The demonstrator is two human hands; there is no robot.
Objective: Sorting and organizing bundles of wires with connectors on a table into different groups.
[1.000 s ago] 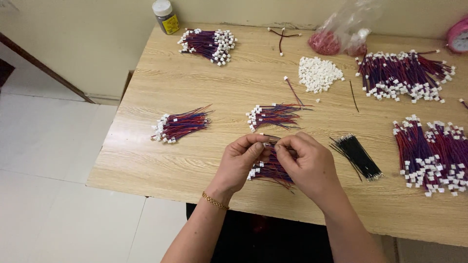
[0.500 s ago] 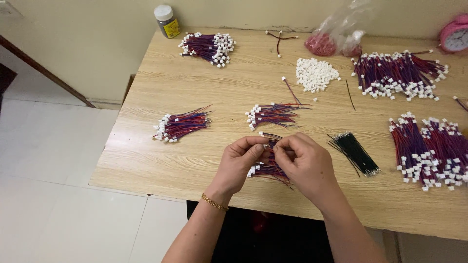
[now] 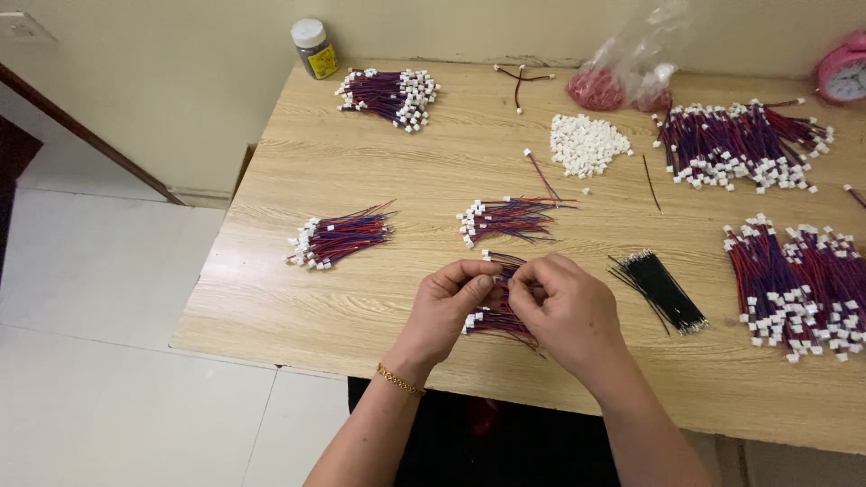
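I see my left hand (image 3: 448,302) and right hand (image 3: 564,311) pinching a bunch of wires (image 3: 494,317) over the desk (image 3: 361,298). I think the wires are light and bendy, best held near the white ends.

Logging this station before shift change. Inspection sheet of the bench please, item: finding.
Surface: light wooden table, bare between piles.
Job's things: red-blue wire bundle with white connectors under both hands.
Clutter: more wire bundles at left, centre, rear left, rear right, right edge; loose white connectors; black ties; plastic bag; jar; pink clock.
Grips: left hand and right hand pinch the bundle, fingertips meeting.
Cables: nothing seen beyond the wires.
Surroundings: cream wall, white tiled floor.
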